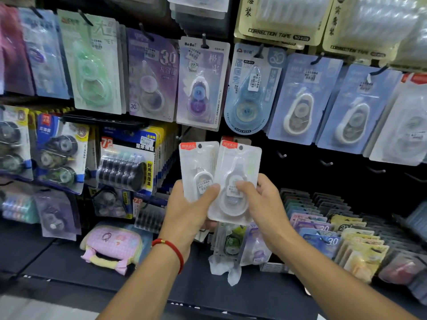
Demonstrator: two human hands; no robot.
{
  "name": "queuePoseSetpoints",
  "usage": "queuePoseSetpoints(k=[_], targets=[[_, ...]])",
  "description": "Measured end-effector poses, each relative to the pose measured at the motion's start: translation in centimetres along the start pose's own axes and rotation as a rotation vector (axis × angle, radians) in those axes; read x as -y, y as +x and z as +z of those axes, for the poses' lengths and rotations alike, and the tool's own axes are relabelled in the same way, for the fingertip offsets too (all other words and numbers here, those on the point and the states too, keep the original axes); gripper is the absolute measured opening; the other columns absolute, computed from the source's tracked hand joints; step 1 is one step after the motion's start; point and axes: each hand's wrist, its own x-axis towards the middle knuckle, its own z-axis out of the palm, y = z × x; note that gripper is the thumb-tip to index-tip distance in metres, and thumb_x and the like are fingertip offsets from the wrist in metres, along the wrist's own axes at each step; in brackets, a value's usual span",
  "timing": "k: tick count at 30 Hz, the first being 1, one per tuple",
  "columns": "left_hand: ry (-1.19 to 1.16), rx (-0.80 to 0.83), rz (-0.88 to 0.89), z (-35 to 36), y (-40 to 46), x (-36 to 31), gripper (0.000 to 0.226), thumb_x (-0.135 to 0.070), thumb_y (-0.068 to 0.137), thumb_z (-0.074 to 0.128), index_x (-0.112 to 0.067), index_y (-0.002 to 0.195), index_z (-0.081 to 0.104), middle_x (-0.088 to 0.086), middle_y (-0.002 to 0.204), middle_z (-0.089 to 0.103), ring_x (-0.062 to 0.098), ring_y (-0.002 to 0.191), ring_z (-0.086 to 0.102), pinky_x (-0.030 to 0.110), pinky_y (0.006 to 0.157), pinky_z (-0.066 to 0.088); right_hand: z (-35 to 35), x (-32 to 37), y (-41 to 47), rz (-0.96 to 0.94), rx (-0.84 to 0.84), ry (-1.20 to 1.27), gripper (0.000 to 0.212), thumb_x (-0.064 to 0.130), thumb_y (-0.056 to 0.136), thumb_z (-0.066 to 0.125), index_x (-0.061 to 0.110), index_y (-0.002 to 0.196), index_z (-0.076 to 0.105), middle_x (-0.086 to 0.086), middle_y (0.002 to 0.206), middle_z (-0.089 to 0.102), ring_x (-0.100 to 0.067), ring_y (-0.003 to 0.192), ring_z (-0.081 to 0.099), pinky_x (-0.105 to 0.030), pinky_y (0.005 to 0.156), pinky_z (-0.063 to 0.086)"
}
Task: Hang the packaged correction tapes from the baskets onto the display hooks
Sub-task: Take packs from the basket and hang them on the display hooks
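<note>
Two white packaged correction tapes with red top labels are held up in front of the display wall. My left hand point(189, 211) grips the left pack point(196, 162), thumb across its front. My right hand point(263, 204) holds the right pack point(235, 176), which overlaps the left one slightly. Bare metal display hooks point(283, 155) stick out of the dark panel just right of the packs. More packaged tapes point(233, 243) lie on the shelf below my hands.
Rows of hanging correction tape packs point(201, 84) fill the wall above and to the left. Filed packs stand in racks point(323, 227) at the lower right. A pink pouch point(111, 245) lies on the dark shelf point(57, 262) at the left.
</note>
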Motion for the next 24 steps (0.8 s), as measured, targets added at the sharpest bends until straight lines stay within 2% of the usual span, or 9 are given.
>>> queuePoseSetpoints(k=[5, 9, 11, 14, 19, 22, 24], targets=[[-0.036, -0.11, -0.018, -0.7, 0.2, -0.3, 0.023, -0.016, 0.097, 0.069, -0.02, 0.119, 0.063, 0.007, 0.11, 0.074, 0.015, 0.067, 0.076, 0.043, 0.058, 0.065, -0.6, -0.1, 0.6, 0.023, -0.057, -0.045, 0.026, 0.045, 0.085, 0.065, 0.032, 0.107, 0.066, 0.02, 0.101, 0.075, 0.0, 0.09, 0.073, -0.025, 0.073, 0.052], [-0.062, -0.121, -0.009, -0.9, 0.2, -0.6, 0.023, -0.013, 0.098, 0.067, -0.021, 0.119, 0.063, 0.005, 0.109, 0.073, 0.011, 0.064, 0.075, 0.04, 0.055, 0.064, -0.6, -0.1, 1.5, 0.039, -0.076, -0.066, 0.011, 0.035, 0.099, 0.066, 0.031, 0.109, 0.067, 0.015, 0.1, 0.076, -0.005, 0.091, 0.073, -0.029, 0.076, 0.054], [-0.059, -0.127, -0.008, -0.9, 0.1, -0.7, 0.022, -0.013, 0.098, 0.066, -0.021, 0.118, 0.064, 0.005, 0.108, 0.072, 0.014, 0.067, 0.076, 0.04, 0.056, 0.064, -0.5, -0.2, 1.7, 0.025, -0.082, -0.085, 0.011, 0.034, 0.099, 0.067, 0.029, 0.108, 0.069, 0.014, 0.099, 0.076, -0.007, 0.09, 0.073, -0.028, 0.075, 0.054], [-0.051, -0.151, 0.005, -0.9, 0.2, -0.8, 0.02, -0.012, 0.098, 0.066, -0.021, 0.115, 0.065, 0.005, 0.11, 0.073, 0.025, 0.086, 0.075, 0.04, 0.057, 0.065, -0.2, -0.3, 1.5, 0.006, -0.087, -0.082, 0.013, 0.038, 0.097, 0.068, 0.029, 0.107, 0.07, 0.014, 0.098, 0.077, -0.008, 0.089, 0.074, -0.027, 0.072, 0.055], [-0.048, -0.191, -0.002, -1.0, 0.6, -0.5, 0.026, -0.01, 0.096, 0.066, -0.017, 0.121, 0.061, 0.006, 0.112, 0.071, 0.025, 0.086, 0.073, 0.035, 0.053, 0.063, 0.3, -1.0, 1.4, 0.001, -0.184, -0.131, 0.016, 0.046, 0.092, 0.069, 0.035, 0.103, 0.067, 0.025, 0.092, 0.073, 0.002, 0.078, 0.07, -0.019, 0.062, 0.049], [-0.019, -0.178, 0.016, -1.0, 0.8, -0.4, 0.025, -0.011, 0.097, 0.065, -0.021, 0.119, 0.061, 0.003, 0.11, 0.07, 0.024, 0.09, 0.073, 0.035, 0.055, 0.063, 0.5, -2.0, 2.2, 0.011, -0.215, -0.184, 0.029, 0.061, 0.085, 0.064, 0.039, 0.104, 0.065, 0.022, 0.093, 0.074, 0.0, 0.082, 0.072, -0.025, 0.065, 0.052], [0.015, -0.17, 0.035, -0.9, 0.9, -0.3, 0.024, -0.012, 0.098, 0.064, -0.023, 0.119, 0.061, -0.001, 0.11, 0.07, 0.02, 0.09, 0.073, 0.036, 0.057, 0.064, 0.3, -3.0, 3.4, 0.027, -0.176, -0.311, 0.031, 0.068, 0.088, 0.06, 0.044, 0.107, 0.062, 0.018, 0.094, 0.074, -0.005, 0.089, 0.071, -0.032, 0.069, 0.054]])
